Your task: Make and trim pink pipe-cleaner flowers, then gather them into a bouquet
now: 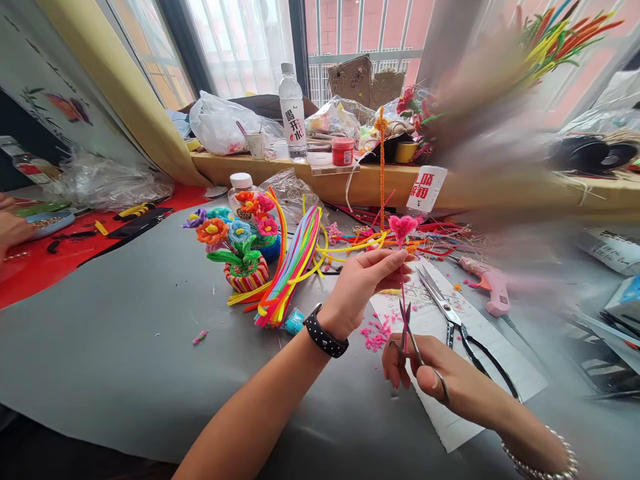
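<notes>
My left hand (pixel 373 280) pinches a pink pipe-cleaner flower (pixel 403 228) just under its fluffy head, and the thin pink stem hangs down below my fingers. In my right hand (pixel 425 367) is a small pair of scissors (pixel 407 330), thumb and fingers in the loops. Its blades point up and are parted around the lower stem; whether they touch it I cannot tell. Pink fuzz clippings (pixel 377 333) lie just below my left hand on the table and a sheet of paper (pixel 500 360). Beside them rest large scissors (pixel 447 310) with black handles.
A pot of pipe-cleaner flowers (pixel 245 273) and a bundle of colourful pipe cleaners (pixel 295 267) stand left of my hands. A pink glue gun (pixel 493 287) lies to the right. A blurred person reaches in at right near upright pipe cleaners (pixel 565 43). Another person's hand (pixel 15 230) is far left.
</notes>
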`<control>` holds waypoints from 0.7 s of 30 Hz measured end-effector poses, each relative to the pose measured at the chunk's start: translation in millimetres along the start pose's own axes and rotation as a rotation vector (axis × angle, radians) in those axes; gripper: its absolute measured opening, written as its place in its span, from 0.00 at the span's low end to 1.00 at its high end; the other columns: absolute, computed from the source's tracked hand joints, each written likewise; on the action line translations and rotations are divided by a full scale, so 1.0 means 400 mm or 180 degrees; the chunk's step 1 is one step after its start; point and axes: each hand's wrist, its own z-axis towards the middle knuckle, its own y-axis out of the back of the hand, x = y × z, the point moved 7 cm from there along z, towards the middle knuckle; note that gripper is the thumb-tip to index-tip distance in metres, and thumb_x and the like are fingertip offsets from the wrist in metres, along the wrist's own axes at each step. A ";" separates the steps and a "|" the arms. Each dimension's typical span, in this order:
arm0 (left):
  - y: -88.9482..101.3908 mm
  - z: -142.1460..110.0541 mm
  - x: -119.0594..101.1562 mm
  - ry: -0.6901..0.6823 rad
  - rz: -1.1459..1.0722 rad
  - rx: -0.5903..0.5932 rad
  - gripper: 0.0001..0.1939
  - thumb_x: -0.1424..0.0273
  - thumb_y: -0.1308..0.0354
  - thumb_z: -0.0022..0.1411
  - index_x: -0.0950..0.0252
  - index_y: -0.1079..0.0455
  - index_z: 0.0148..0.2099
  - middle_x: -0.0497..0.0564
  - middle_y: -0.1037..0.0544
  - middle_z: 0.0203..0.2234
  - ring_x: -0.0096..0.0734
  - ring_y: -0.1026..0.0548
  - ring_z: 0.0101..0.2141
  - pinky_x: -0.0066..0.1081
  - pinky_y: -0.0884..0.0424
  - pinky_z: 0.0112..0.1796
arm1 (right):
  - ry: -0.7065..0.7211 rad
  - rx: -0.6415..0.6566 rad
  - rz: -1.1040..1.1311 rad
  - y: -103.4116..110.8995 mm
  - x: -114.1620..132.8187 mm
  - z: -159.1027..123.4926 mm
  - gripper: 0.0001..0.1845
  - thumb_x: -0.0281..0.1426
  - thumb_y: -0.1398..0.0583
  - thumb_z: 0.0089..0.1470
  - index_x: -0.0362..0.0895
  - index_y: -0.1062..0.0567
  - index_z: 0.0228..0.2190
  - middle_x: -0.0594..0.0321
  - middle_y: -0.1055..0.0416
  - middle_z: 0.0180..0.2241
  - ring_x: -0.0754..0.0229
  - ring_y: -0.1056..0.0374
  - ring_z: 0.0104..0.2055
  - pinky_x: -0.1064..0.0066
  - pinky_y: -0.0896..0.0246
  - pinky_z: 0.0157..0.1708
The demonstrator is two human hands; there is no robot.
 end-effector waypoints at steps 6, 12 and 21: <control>-0.004 0.000 0.009 -0.0044 -0.0026 -0.0018 0.08 0.67 0.42 0.50 0.67 0.27 0.29 0.48 0.28 0.23 0.17 0.33 0.25 0.21 0.38 0.29 | 0.0097 -0.0045 0.0339 0.000 -0.003 0.001 0.38 0.61 0.59 0.41 0.40 0.33 0.20 0.60 0.35 0.23 0.64 0.43 0.24 0.73 0.50 0.25; -0.004 0.000 0.009 -0.0079 -0.0095 -0.0013 0.08 0.68 0.42 0.50 0.67 0.27 0.30 0.47 0.29 0.23 0.17 0.32 0.25 0.21 0.37 0.30 | -0.0024 -0.0101 0.0500 0.001 -0.009 0.002 0.37 0.62 0.55 0.39 0.40 0.34 0.14 0.64 0.41 0.15 0.66 0.47 0.19 0.74 0.56 0.19; 0.010 0.003 0.006 -0.0202 -0.0261 -0.0261 0.09 0.67 0.40 0.47 0.68 0.28 0.29 0.47 0.29 0.22 0.18 0.32 0.25 0.23 0.37 0.30 | -0.0161 -0.0370 0.0638 0.006 -0.016 0.005 0.35 0.61 0.51 0.38 0.40 0.36 0.09 0.67 0.45 0.10 0.71 0.53 0.13 0.75 0.62 0.14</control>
